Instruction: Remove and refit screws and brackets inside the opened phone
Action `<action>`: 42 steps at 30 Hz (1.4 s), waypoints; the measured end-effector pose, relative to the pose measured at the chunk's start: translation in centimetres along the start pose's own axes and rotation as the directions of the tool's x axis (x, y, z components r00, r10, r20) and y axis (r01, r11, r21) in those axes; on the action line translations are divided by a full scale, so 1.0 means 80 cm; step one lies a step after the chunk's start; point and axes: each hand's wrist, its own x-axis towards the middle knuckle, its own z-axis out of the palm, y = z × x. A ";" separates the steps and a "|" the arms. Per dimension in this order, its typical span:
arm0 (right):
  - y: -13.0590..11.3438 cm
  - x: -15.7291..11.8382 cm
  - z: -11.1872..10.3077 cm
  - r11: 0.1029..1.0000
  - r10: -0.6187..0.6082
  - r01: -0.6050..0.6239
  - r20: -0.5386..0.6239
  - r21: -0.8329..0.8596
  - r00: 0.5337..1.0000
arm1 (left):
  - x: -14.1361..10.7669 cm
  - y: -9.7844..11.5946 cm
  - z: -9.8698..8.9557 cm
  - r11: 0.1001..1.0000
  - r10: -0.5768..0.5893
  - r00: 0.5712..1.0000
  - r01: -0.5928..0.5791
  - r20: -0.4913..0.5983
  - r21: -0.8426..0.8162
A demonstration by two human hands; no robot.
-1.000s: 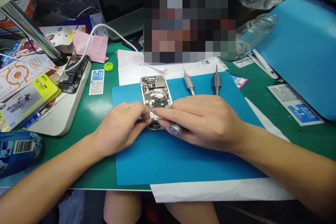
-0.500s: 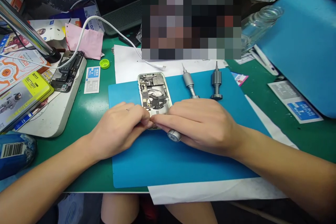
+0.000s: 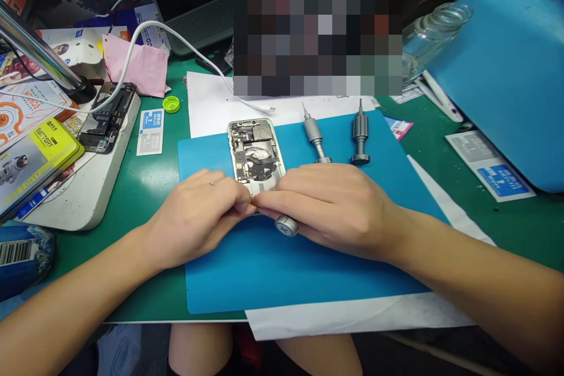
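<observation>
An opened phone with bare inner parts lies on the blue mat. My left hand pinches at its lower left end; what the fingertips hold is too small to make out. My right hand is closed around a grey screwdriver, whose round end shows below the fingers. The fingertips of both hands meet over the phone's bottom edge and hide it. Beyond my right hand, two more grey screwdrivers stand on the mat.
At the left, a second opened phone rests on a white box beside a yellow battery package. A white cable arches over white paper. A green cap, a glass jar and a blue-and-grey card lie around the mat.
The whole view has shifted slightly, so things sit a little further left and up. Both hands keep their place at the phone's bottom end, and the screwdriver is still in my right hand.
</observation>
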 end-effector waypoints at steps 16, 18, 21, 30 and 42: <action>0.007 -0.007 0.007 0.998 0.069 -0.067 0.156 -0.022 0.985 | 0.009 0.002 -0.001 0.955 -0.174 0.985 0.170 -0.008 0.245; 0.007 -0.006 0.007 0.996 0.092 -0.091 0.163 -0.011 0.982 | 0.010 0.001 0.001 0.949 -0.193 0.981 0.188 -0.004 0.253; 0.007 -0.005 0.008 0.992 0.114 -0.121 0.168 0.032 0.979 | 0.012 0.000 0.002 0.945 -0.214 0.977 0.207 0.000 0.254; 0.007 -0.003 0.007 0.944 0.222 -0.271 0.243 0.190 0.944 | 0.016 0.002 0.002 0.943 -0.234 0.971 0.216 0.041 0.253; 0.007 0.001 0.005 0.906 0.276 -0.343 0.268 0.247 0.923 | 0.019 0.004 0.006 0.936 -0.249 0.966 0.222 0.068 0.272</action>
